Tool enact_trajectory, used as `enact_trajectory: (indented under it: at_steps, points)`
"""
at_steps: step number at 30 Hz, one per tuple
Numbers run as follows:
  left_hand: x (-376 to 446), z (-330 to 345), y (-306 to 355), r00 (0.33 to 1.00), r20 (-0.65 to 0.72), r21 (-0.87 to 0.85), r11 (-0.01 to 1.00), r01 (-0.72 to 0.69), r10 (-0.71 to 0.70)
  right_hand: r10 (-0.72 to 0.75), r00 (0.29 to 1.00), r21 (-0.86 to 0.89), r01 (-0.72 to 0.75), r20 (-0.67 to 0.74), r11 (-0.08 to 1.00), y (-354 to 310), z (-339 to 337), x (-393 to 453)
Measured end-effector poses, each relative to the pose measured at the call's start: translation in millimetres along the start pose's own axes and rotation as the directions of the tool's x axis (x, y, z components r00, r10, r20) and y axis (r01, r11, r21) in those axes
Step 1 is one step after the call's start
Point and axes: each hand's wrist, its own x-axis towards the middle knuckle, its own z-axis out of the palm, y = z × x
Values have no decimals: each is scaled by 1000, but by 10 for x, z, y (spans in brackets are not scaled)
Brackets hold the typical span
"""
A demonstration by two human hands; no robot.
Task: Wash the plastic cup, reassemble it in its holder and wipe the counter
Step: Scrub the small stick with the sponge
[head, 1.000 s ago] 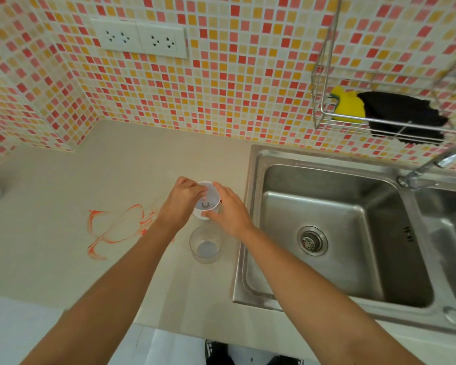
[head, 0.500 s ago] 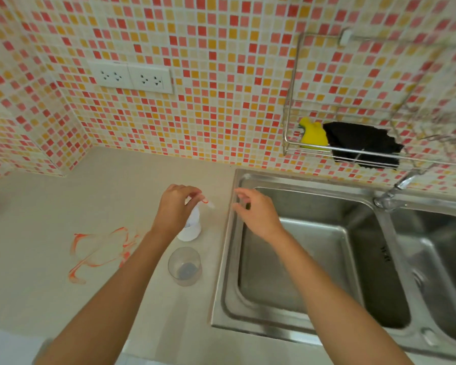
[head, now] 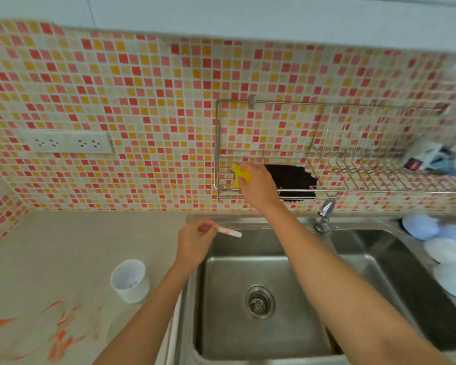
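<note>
A white plastic cup stands upright on the beige counter, left of the sink. Below it, beside my left forearm, a clear cup shows only as a faint blur. My left hand pinches a small white stick with red marks over the sink's back left corner. My right hand reaches into the wire wall rack and grips a yellow sponge. Orange-red smears stain the counter at the lower left.
A black cloth lies in the rack right of the sponge. The double steel sink has a faucet between its basins. Pale blue and white round pieces sit at the far right. Wall sockets are at the left.
My right hand has gone from the cups up to the rack and closed on the yellow sponge. My left hand has lifted the white stick away from the white cup towards the sink.
</note>
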Motion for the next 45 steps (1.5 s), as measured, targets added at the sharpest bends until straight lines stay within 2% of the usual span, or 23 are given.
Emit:
enact_trajectory:
  at_steps: [4,9,11,13,16,19,23,31,35,37,40,45]
  points:
    - [-8,130,13,997,-18,-27,997,78,-79,106,982,-182,-77,155,980,-35,50,229]
    - [-11,161,-5,988,-9,-88,985,151,-153,264,948,-169,-234,177,957,-55,67,390]
    - [-12,142,-20,983,2,-128,975,183,-185,256,962,-199,-234,98,952,-72,56,378]
    - [-24,117,-42,981,2,-150,970,191,-193,182,983,-170,-180,-6,969,-86,42,312]
    - [-70,102,-83,984,21,-176,969,175,-174,81,992,44,-77,-101,996,-79,5,193]
    - [-126,94,-122,984,54,-196,964,177,-170,44,978,208,0,-205,978,-72,-64,25]
    - [-154,121,-86,982,95,-175,968,181,-166,15,935,246,77,-355,966,-67,-171,-269]
    - [-213,413,56,972,118,-161,962,221,-204,58,891,356,119,-450,927,150,-398,-712]
    - [-183,649,181,969,101,-190,952,240,-224,163,879,469,77,-449,880,372,-495,-973]
    - [-191,779,241,968,105,-185,952,245,-229,138,900,415,51,-413,908,571,-498,-1101]
    - [-195,981,290,978,109,-187,963,196,-178,30,951,204,35,-309,978,911,-369,-1239]
    - [-204,1252,340,990,72,-149,981,127,-117,-68,976,-8,67,-207,998,1243,-131,-1388]
